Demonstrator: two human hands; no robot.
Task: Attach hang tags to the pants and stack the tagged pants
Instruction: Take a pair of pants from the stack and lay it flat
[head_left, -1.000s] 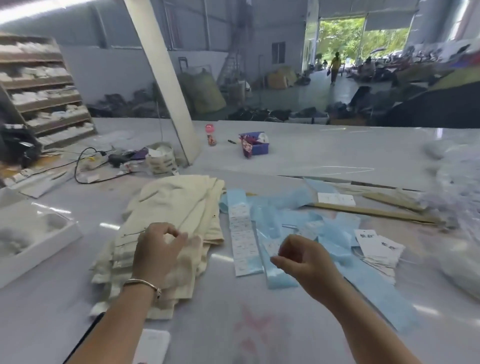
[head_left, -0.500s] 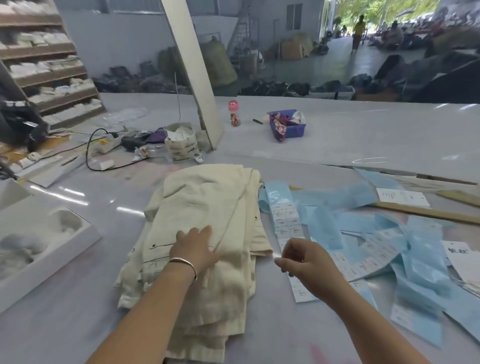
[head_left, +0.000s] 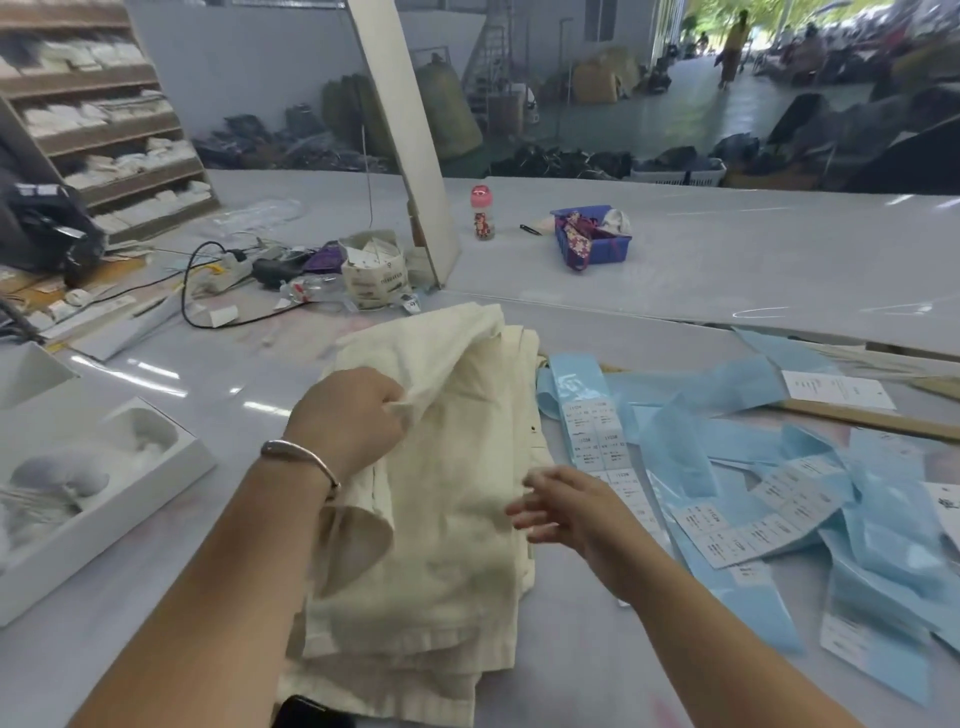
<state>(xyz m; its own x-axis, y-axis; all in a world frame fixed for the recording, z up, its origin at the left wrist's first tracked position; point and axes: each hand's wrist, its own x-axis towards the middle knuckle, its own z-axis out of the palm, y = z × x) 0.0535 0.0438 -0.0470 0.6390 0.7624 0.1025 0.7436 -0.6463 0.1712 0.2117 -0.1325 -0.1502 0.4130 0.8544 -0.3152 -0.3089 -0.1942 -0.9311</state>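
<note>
Head view: cream pants (head_left: 457, 467) lie lengthwise, near-to-far.

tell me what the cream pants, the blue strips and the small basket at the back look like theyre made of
Cream pants: soft woven cloth, probably cotton or linen, matte; it creases and bunches where the left hand grips it.
Blue strips: thin, slightly glossy paper or film carrying white printed labels.
Blue basket: looks like moulded plastic, with slotted walls.
</note>
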